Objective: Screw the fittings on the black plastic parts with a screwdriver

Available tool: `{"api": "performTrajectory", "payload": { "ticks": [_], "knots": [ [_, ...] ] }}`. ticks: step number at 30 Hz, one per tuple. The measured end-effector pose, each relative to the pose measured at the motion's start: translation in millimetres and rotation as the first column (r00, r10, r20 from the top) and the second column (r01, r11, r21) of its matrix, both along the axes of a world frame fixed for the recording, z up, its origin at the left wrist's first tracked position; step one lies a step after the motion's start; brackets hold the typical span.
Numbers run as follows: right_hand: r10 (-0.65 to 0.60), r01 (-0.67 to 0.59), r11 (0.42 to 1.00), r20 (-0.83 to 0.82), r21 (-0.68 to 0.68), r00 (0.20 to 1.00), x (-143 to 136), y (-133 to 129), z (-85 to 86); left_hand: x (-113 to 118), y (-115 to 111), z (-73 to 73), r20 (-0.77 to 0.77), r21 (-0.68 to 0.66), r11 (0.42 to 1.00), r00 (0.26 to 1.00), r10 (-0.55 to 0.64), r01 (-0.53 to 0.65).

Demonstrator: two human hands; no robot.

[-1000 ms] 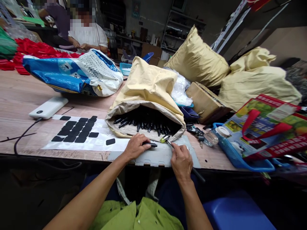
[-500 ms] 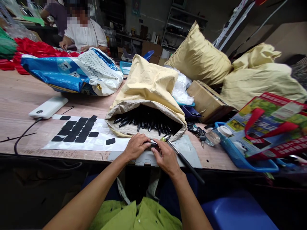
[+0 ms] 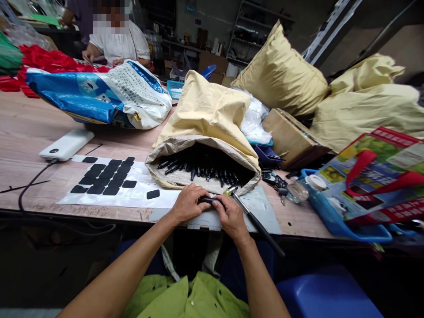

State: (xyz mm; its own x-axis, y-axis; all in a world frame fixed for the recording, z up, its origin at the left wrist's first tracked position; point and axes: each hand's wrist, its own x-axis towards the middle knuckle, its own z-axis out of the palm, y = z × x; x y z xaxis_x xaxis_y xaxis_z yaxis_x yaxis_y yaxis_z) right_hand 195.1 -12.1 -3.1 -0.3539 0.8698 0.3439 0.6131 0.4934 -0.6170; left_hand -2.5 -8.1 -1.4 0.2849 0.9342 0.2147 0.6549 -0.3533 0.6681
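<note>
My left hand (image 3: 188,203) and my right hand (image 3: 231,215) meet at the table's front edge. Between their fingertips lies a short black pen-shaped piece (image 3: 208,200), with both hands closed on it. Fingers cover its ends. Just beyond, a yellow cloth sack (image 3: 208,104) gapes toward me, with many similar black pieces (image 3: 198,170) inside. A hammer (image 3: 253,221) with a black handle lies right beside my right hand, its handle sticking out over the edge. Under my hands is a grey board (image 3: 265,212).
Black rounded patches (image 3: 101,182) lie on a white sheet (image 3: 159,202) to the left, near a white power bank (image 3: 66,145). A blue-white bag (image 3: 99,95) sits behind. At right are keys (image 3: 281,191), a clear jar (image 3: 297,192) and a blue basket (image 3: 318,207). A person (image 3: 121,44) sits across.
The black piece has turned a little and shows more between my fingers. My hands stay nearly in place, and the view has shifted slightly.
</note>
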Motion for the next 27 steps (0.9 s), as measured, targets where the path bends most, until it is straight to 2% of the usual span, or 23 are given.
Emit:
{"api": "performTrajectory", "payload": {
  "ticks": [4, 8, 15, 20, 23, 25, 27],
  "knots": [
    [-0.016, 0.009, 0.996, 0.080, 0.092, 0.997, -1, 0, -3.4, 0, 0, 0.8, -0.002, 0.004, 1.000, 1.000, -0.014, 0.014],
    [-0.022, 0.006, 0.993, 0.132, 0.120, 0.991, 0, 1, -3.0, -1, 0, 0.8, -0.013, -0.001, 1.000, 1.000, -0.026, 0.026],
    [-0.036, 0.031, 0.998, 0.103, 0.054, 0.994, -2, 1, 2.6, -1, 0, 2.5, -0.042, -0.002, 1.000, 0.999, -0.027, 0.027],
    [-0.030, 0.028, 0.998, -0.041, -0.058, 0.999, 0, -2, 8.4, 0, -3, 5.6, -0.018, 0.019, 0.999, 0.999, -0.032, 0.033],
    [-0.040, 0.022, 0.993, -0.151, -0.116, 0.988, 3, -4, 8.1, 1, -22, 11.3, 0.014, 0.049, 0.998, 0.999, -0.032, 0.031],
    [-0.050, 0.022, 0.990, -0.202, -0.139, 0.978, 5, -4, 6.2, 2, -47, 14.3, 0.034, 0.053, 0.996, 0.997, -0.072, 0.070],
    [-0.061, 0.027, 0.989, -0.231, -0.148, 0.971, 5, -4, 4.2, 3, -77, 12.2, 0.059, 0.007, 0.986, 0.984, -0.168, 0.168]
  ]
}}
